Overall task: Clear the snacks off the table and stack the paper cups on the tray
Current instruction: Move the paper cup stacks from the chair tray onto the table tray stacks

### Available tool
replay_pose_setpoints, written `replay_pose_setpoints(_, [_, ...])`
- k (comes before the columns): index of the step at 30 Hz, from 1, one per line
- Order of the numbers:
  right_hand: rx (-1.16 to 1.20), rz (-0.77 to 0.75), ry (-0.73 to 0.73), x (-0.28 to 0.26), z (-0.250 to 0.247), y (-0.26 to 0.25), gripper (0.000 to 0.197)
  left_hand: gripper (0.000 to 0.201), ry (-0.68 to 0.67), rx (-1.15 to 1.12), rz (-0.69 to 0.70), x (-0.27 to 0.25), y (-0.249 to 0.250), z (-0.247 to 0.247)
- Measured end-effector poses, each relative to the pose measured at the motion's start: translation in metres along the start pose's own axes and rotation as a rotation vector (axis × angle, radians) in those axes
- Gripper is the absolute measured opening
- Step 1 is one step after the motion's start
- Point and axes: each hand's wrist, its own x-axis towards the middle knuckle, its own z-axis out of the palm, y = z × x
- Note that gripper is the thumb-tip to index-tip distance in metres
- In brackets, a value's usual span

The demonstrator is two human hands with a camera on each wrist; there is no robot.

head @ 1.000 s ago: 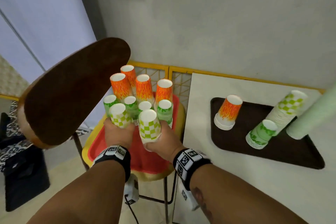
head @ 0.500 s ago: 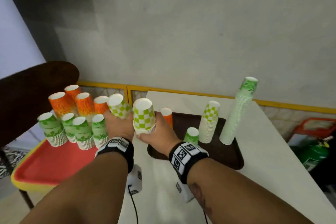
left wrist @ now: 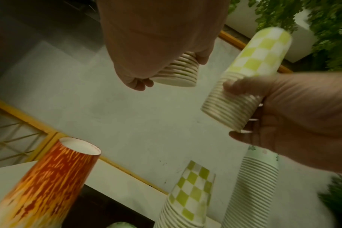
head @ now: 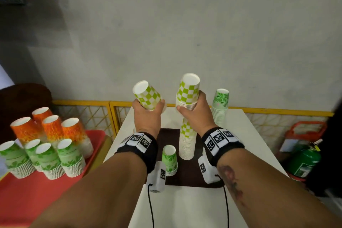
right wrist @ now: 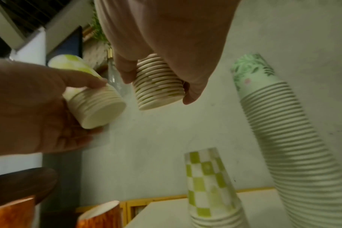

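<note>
The left hand (head: 148,114) grasps a tilted checkered cup bundle (head: 148,96); the right hand (head: 194,113) grasps an upright ribbed paper bundle (head: 188,92) above the checkered stack (head: 187,142) on the brown tray (head: 199,179) mid-table.

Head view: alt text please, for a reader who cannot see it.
Each hand holds a short stack of green-checked cups, left hand tilted, right hand above the tall checked stack on the brown tray.
</note>
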Motion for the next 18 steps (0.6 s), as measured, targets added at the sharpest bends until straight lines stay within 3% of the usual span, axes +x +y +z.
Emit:
replay_pose_setpoints(6, [-0.083, 0.115, 0.015, 0.015, 0.011, 0.058, 0.063, 0.056, -0.080, 0.083, 0.043, 0.010, -0.007, 0.005])
replay_pose_setpoints(14, [-0.177, 0.294, -0.074, 0.003, 0.035, 0.115, 0.060, 0.055, -0.181, 0.143, 0.136, 0.026, -0.008, 0.012])
replay_pose_setpoints(18, [-0.151, 0.336, -0.133, -0.007, 0.028, 0.116, 0.076, 0.055, -0.287, 0.147, 0.159, 0.024, -0.002, 0.036])
